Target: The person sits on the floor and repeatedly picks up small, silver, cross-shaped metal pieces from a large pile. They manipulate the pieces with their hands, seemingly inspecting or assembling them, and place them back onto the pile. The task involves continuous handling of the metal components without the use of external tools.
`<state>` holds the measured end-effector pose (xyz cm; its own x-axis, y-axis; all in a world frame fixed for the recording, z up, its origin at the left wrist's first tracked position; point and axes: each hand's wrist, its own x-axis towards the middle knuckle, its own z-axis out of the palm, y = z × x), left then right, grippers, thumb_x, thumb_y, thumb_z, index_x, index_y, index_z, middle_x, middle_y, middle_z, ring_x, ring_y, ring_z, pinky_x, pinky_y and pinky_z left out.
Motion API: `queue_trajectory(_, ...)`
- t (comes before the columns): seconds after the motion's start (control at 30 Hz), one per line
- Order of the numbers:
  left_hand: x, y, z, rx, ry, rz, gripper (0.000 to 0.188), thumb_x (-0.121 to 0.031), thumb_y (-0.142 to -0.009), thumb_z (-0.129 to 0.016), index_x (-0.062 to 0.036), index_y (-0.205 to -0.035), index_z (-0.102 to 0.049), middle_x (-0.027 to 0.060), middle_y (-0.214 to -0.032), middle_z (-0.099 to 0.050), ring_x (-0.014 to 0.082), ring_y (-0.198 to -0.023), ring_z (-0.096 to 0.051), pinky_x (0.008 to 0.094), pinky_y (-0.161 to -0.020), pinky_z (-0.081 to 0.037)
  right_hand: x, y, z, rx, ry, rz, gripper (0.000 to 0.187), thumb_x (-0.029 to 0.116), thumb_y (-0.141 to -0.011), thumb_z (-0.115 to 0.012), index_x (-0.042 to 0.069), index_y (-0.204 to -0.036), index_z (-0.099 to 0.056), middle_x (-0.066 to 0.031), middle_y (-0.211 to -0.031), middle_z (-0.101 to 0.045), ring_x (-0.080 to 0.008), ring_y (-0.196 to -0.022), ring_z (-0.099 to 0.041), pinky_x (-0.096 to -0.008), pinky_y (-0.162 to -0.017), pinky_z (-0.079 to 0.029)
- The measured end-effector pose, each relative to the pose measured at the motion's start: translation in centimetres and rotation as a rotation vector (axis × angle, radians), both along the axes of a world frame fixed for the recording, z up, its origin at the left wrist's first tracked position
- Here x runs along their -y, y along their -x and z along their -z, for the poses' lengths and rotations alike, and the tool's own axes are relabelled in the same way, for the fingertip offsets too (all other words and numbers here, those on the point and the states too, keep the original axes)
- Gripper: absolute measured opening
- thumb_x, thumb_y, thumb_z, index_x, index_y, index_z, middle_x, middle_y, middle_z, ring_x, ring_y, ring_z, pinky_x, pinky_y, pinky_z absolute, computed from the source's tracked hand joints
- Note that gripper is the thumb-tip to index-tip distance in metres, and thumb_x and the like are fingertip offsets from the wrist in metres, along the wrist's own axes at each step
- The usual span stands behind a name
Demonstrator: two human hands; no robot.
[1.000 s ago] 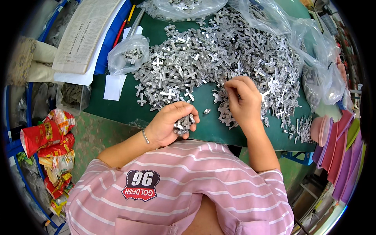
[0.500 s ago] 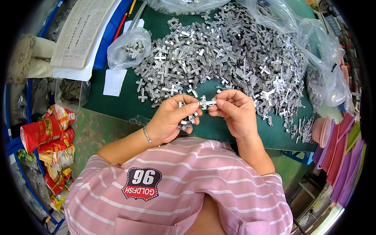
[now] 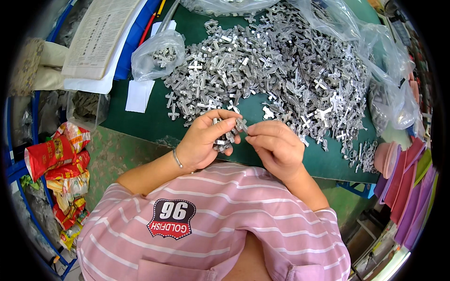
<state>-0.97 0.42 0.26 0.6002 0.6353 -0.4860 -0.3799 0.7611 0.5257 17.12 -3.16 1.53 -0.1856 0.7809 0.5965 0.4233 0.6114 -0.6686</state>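
Near the table's front edge, my left hand [image 3: 201, 138] is closed around several small silver metal crosses [image 3: 226, 139]. One cross pendant [image 3: 241, 125] is pinched upright at its thumb and fingertip. My right hand [image 3: 278, 145] is closed too, its thumb and forefinger at the right end of that pendant; whether they grip it or only touch it is hard to see. Beyond both hands lies a large heap of silver metal crosses [image 3: 220, 63]. A second heap of similar pieces [image 3: 323, 79], some leaf-shaped, adjoins it on the right.
A clear plastic bag [image 3: 158, 55] of small parts and white paper [image 3: 139, 96] lie at the left. A printed sheet [image 3: 98, 40] rests over a blue tray [image 3: 136, 42]. Small pieces [image 3: 361, 157] sit by the right corner, near stacked coloured bins [image 3: 408, 182]. Red packets [image 3: 56, 154] hang at left.
The cross pendant stretched level between both hands is now turned and closer to my left fingers. My right hand has rolled over, its back facing up, and dropped slightly.
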Motion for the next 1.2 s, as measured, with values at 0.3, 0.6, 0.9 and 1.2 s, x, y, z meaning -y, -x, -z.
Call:
queue_trajectory(0.3,0.2,0.3,0.6,0.114,0.045,-0.03,0.018,-0.015,-0.089,-0.053,-0.0043,-0.103,-0.053,0.0088,-0.088,-0.058,0.0174,-0.076,-0.059,0.0286,-0.049,-0.048,0.3,0.5,0.4,0.029,-0.054,0.084,0.022,-0.009,-0.061,-0.066,0.0,-0.079,-0.058,-0.012,-0.085,-0.059,-0.0244,-0.075,-0.06,-0.0305,-0.061,-0.049)
queue_trajectory(0.6,0.2,0.1,0.5,0.112,-0.005,-0.043,0.016,-0.014,-0.089,-0.051,-0.0043,-0.102,-0.054,0.0125,-0.098,-0.058,0.0189,-0.076,-0.06,0.0291,-0.051,-0.049,0.5,0.6,0.1,0.001,-0.086,0.001,0.017,-0.007,-0.061,-0.065,0.0,-0.074,-0.057,-0.0128,-0.086,-0.06,-0.025,-0.073,-0.059,-0.0302,-0.06,-0.049)
queue_trajectory(0.9,0.0,1.9,0.3,0.378,0.123,-0.081,0.016,-0.015,-0.086,-0.055,-0.0048,-0.098,-0.053,0.0094,-0.094,-0.057,0.0199,-0.081,-0.059,0.027,-0.051,-0.049,-1.4,0.0,0.6,0.005,0.165,0.223,0.013,-0.008,-0.067,-0.056,-0.001,-0.079,-0.057,-0.0128,-0.082,-0.059,-0.0283,-0.072,-0.058,-0.0352,-0.065,-0.048)
queue_trajectory(1.2,0.0,2.4,0.2,0.157,0.039,-0.075,0.011,-0.013,-0.085,-0.056,-0.0067,-0.093,-0.053,0.01,-0.09,-0.056,0.0203,-0.076,-0.057,0.0271,-0.046,-0.046,-2.8,0.8,2.3,0.489,0.244,0.175,0.009,0.002,-0.068,-0.064,0.002,-0.075,-0.059,-0.0096,-0.077,-0.055,-0.0275,-0.072,-0.054,-0.0374,-0.064,-0.042)
